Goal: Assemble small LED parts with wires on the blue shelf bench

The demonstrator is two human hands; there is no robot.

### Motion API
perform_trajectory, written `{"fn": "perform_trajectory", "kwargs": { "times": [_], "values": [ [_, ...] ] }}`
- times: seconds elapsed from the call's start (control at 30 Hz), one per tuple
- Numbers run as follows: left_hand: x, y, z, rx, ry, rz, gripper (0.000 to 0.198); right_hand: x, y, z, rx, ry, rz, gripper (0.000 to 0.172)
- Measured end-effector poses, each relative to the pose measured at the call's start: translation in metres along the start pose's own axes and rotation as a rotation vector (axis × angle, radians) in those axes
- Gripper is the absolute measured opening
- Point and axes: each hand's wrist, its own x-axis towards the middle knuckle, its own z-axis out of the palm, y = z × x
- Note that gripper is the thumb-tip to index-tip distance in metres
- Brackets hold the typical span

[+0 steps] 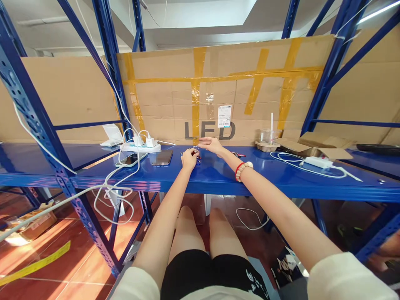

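Observation:
My left hand [189, 158] is low over the blue shelf top [218, 177], its fingers curled together around something small that they mostly hide. Bits of red and dark blue from small objects [198, 160] show beside those fingertips; their kind is too small to tell. Just above and to the right, my right hand [211, 144] reaches leftward with its fingers stretched out, and nothing shows in it. A beaded bracelet and a red band circle that wrist. Right of it, partly behind the forearm, lie more small red and dark pieces [239, 154].
Left of my hands lie a phone [163, 158] and a white power strip [140, 147] with tangled cables. At right stand a clear cup with a straw [270, 135], a white adapter [318, 162] and an opened carton [312, 145]. A taped cardboard sheet [168, 104] walls the back.

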Motion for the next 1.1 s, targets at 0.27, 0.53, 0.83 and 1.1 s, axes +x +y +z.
{"fn": "perform_trajectory", "kwargs": {
  "times": [0.27, 0.53, 0.83, 1.1],
  "values": [
    [0.001, -0.003, 0.0, 0.004, 0.008, 0.035, 0.019, -0.015, -0.015, 0.006, 0.148, -0.101, 0.081, 0.04],
    [0.005, -0.007, 0.004, -0.008, 0.007, 0.039, 0.022, -0.017, -0.023, 0.004, 0.098, -0.103, 0.137, 0.043],
    [-0.001, 0.0, -0.001, -0.069, 0.056, -0.003, 0.021, -0.011, -0.015, 0.011, 0.062, -0.023, 0.174, 0.035],
    [-0.004, 0.007, -0.006, -0.087, 0.165, -0.202, 0.031, -0.004, 0.011, 0.025, -0.389, -0.049, -0.033, 0.017]
  ]
}}
